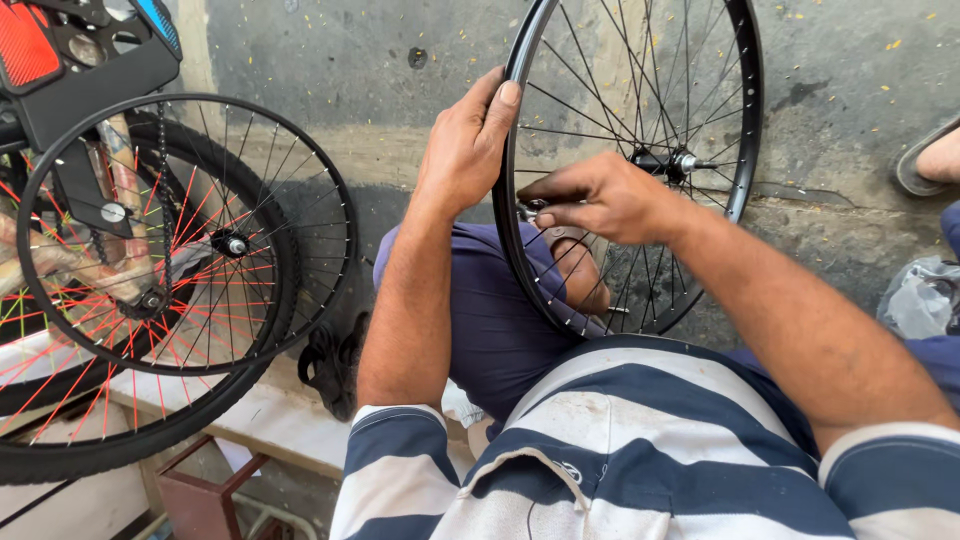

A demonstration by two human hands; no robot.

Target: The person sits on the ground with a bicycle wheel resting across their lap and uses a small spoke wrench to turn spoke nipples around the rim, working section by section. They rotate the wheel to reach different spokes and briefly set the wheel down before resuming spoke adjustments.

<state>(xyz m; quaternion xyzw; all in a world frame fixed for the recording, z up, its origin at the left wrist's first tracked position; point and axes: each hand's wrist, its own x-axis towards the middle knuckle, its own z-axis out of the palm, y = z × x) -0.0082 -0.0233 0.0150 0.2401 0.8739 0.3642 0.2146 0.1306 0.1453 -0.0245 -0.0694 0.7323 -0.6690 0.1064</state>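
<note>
Head view: a bare bicycle wheel (640, 160), black-rimmed with thin steel spokes and no tyre, is held upright over the person's lap, in front of a rough grey concrete wall (850, 80). The left hand (465, 145) is closed over the rim's upper left edge, thumb laid along the outer face, steadying it. The right hand (600, 200) is reached in among the spokes, fingers pinched together on a small metal tool (535, 213) set against the inner rim; what the tool engages cannot be told. The step in hand is judged to be spoke adjustment at the rim, one nipple at a time. The next move is judged to call for a small, controlled turn with the rim kept still, then a slight rotation to bring up the neighbouring spoke. The hub (665, 160) shows a bright axle end. A blue garment (490, 320) covers the knee beneath, and a blue-and-white striped shirt (620, 450) fills the foreground. To the left, a second wheel (150, 300) with red spokes and a fitted rubber tyre stands apart, touched by neither hand.
</note>
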